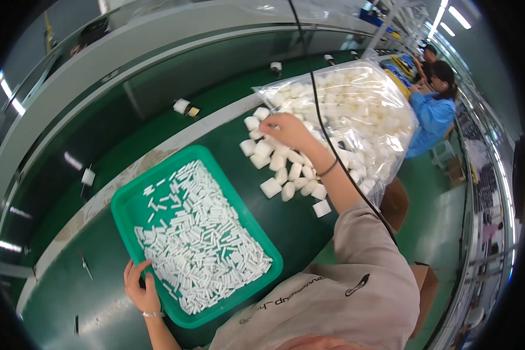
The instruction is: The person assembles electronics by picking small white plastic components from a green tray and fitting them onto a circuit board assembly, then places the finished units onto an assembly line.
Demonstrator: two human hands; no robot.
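Note:
My right hand [286, 130] reaches over a loose pile of white, soft-looking blocks [278, 161] on the green work surface. Its fingertips are pinched together on one white block [256, 133] at the pile's left side. Beside the near left edge of a green tray [121, 209] rests my left hand [142, 290], thumb and fingers apart, fingertips at the tray's rim. Many short, thin white tubes or sticks [207, 245] lie in the tray, densest toward its near end. A large clear plastic bag [356, 99] full of the same white blocks lies behind my right hand.
A conveyor [128, 125] runs beyond the table, carrying small white-topped parts [182, 107]. A black cable [316, 99] hangs across my right arm. Cardboard boxes [394, 205] stand right of the table. A person in blue [433, 114] works at the far right.

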